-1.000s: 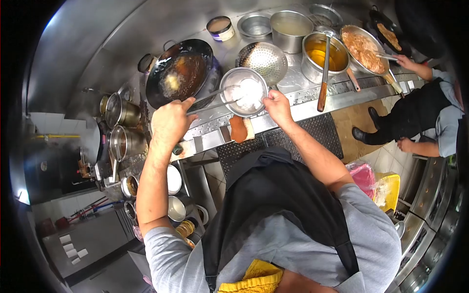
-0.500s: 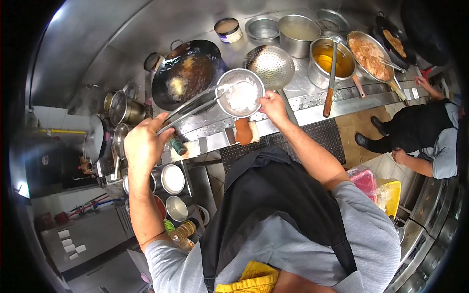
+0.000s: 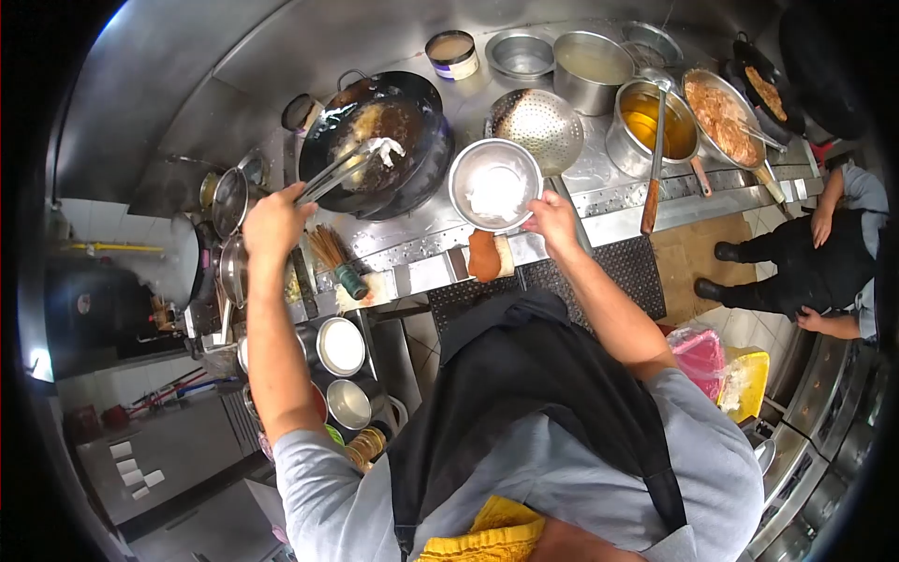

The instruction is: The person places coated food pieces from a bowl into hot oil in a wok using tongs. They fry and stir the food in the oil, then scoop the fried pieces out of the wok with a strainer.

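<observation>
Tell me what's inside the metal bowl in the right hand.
The metal bowl in the right hand holds a white mass, too bright to identify. Bare metal shows around it; the bottom beneath it is covered, and anything buried there would be hidden.

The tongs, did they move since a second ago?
Yes, left: judged against the wok, the tongs have gone from the bowl to above the wok, with something white.
</observation>
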Available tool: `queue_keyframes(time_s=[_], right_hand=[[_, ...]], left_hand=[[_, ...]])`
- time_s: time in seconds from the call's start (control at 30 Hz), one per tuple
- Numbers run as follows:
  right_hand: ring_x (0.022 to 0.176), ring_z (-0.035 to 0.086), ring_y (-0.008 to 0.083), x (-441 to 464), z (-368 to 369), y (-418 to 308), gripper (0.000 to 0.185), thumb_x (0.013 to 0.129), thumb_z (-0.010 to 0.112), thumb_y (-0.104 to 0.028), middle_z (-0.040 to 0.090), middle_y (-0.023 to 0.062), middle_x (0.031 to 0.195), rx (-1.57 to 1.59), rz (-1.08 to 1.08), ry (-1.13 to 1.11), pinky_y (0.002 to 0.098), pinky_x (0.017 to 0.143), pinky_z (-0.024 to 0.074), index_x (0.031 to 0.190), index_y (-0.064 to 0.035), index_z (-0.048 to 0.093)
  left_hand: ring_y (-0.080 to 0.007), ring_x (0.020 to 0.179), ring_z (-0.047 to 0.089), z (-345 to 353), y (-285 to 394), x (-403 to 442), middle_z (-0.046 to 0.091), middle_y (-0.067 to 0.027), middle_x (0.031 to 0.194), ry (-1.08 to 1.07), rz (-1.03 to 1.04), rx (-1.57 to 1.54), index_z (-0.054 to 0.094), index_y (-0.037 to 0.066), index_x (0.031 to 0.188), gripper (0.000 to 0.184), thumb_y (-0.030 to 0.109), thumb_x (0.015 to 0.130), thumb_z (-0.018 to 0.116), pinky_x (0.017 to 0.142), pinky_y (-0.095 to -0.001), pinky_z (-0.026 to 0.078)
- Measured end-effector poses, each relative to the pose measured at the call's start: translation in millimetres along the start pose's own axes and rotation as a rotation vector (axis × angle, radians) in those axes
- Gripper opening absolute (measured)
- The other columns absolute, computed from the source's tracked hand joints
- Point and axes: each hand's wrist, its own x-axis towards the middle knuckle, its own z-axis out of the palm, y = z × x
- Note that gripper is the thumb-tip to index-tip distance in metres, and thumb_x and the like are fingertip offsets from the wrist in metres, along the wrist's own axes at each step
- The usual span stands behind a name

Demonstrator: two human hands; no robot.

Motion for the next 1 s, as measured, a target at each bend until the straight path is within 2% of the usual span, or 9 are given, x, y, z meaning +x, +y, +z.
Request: queue_keyframes(time_s=[0.17, 0.27, 0.33, 0.4, 0.53, 0.6, 0.7, 0.83, 1.0], right_hand=[[0.057, 0.060, 0.0126, -4, -13, 0, 0.010, 0.082, 0.057, -0.006, 0.059, 0.0056, 0.069, 0.034, 0.005, 0.011, 0.0253, 0.052, 0.0514, 0.073, -0.0039, 0.053], [0.057, 0.059, 0.0126, -5, -20, 1, 0.010, 0.082, 0.058, -0.006, 0.058, 0.0054, 0.068, 0.052, -0.011, 0.022, 0.0258, 0.052, 0.0517, 0.074, -0.0037, 0.053], [0.056, 0.059, 0.0125, -10, -22, -6, 0.011, 0.082, 0.058, -0.006, 0.058, 0.0051, 0.068, 0.039, -0.001, 0.029, 0.0261, 0.052, 0.0517, 0.072, -0.0039, 0.053], [0.055, 0.058, 0.0124, -9, -24, -7, 0.013, 0.082, 0.058, -0.006, 0.057, 0.0047, 0.067, 0.027, 0.007, 0.039, 0.0263, 0.051, 0.0517, 0.071, -0.0042, 0.052], [0.053, 0.055, 0.0120, 4, -28, 3, 0.020, 0.080, 0.061, -0.007, 0.054, 0.0031, 0.061, -0.059, -0.053, 0.019, 0.0272, 0.048, 0.0485, 0.063, -0.0048, 0.049], [0.051, 0.054, 0.0118, 7, -28, 4, 0.020, 0.079, 0.061, -0.009, 0.053, 0.0035, 0.057, -0.174, -0.153, -0.003, 0.0288, 0.047, 0.0460, 0.063, -0.0044, 0.049], [0.052, 0.054, 0.0139, 5, -28, -1, 0.018, 0.077, 0.062, -0.012, 0.053, 0.0062, 0.055, -0.289, -0.231, -0.013, 0.0325, 0.049, 0.0441, 0.066, -0.0028, 0.051], [0.054, 0.053, 0.0161, 1, -28, -7, 0.017, 0.076, 0.062, -0.015, 0.054, 0.0084, 0.056, -0.456, -0.392, -0.019, 0.0345, 0.053, 0.0431, 0.069, -0.0023, 0.053], [0.052, 0.056, 0.0152, 10, -29, -7, 0.016, 0.077, 0.061, -0.013, 0.054, 0.0075, 0.055, -0.388, -0.296, -0.029, 0.0335, 0.051, 0.0441, 0.068, -0.0022, 0.053]], left_hand=[[-0.0301, 0.104, 0.063, 110, -14, 63, 0.066, -0.0119, 0.111, -0.110, -0.168, -0.020, 0.057, 0.026, 0.127, 0.051, 0.045, 0.081, 0.066, 0.087, -0.0422, 0.050], [-0.0304, 0.103, 0.063, 128, -15, 58, 0.067, -0.0127, 0.109, 0.041, -0.284, -0.133, 0.056, 0.026, 0.128, 0.051, 0.045, 0.081, 0.065, 0.087, -0.0424, 0.050], [-0.0318, 0.099, 0.064, 102, -3, 39, 0.067, -0.0138, 0.106, 0.078, -0.276, -0.112, 0.058, 0.024, 0.126, 0.051, 0.047, 0.082, 0.064, 0.083, -0.0435, 0.051], [-0.0330, 0.094, 0.065, 71, 9, 20, 0.068, -0.0145, 0.102, 0.172, -0.224, -0.111, 0.061, 0.023, 0.123, 0.048, 0.047, 0.082, 0.064, 0.078, -0.0443, 0.052], [-0.0323, 0.091, 0.066, 2, 52, -33, 0.068, -0.0152, 0.099, 0.151, -0.051, -0.152, 0.062, 0.022, 0.122, 0.048, 0.042, 0.080, 0.069, 0.077, -0.0414, 0.052], [-0.0299, 0.082, 0.067, -12, 72, -53, 0.069, -0.0097, 0.092, 0.172, 0.291, -0.164, 0.066, 0.020, 0.114, 0.042, 0.037, 0.075, 0.073, 0.070, -0.0404, 0.053], [-0.0278, 0.077, 0.067, -18, 109, -67, 0.067, -0.0071, 0.084, 0.092, 0.450, -0.046, 0.064, 0.020, 0.114, 0.045, 0.034, 0.073, 0.075, 0.067, -0.0393, 0.053], [-0.0270, 0.076, 0.066, -16, 131, -65, 0.065, -0.0073, 0.081, 0.103, 0.520, 0.001, 0.065, 0.020, 0.113, 0.044, 0.033, 0.072, 0.075, 0.065, -0.0393, 0.054], [-0.0264, 0.074, 0.066, -34, 123, -74, 0.066, -0.0065, 0.082, 0.087, 0.483, 0.012, 0.066, 0.019, 0.110, 0.039, 0.032, 0.073, 0.073, 0.064, -0.0385, 0.053]])
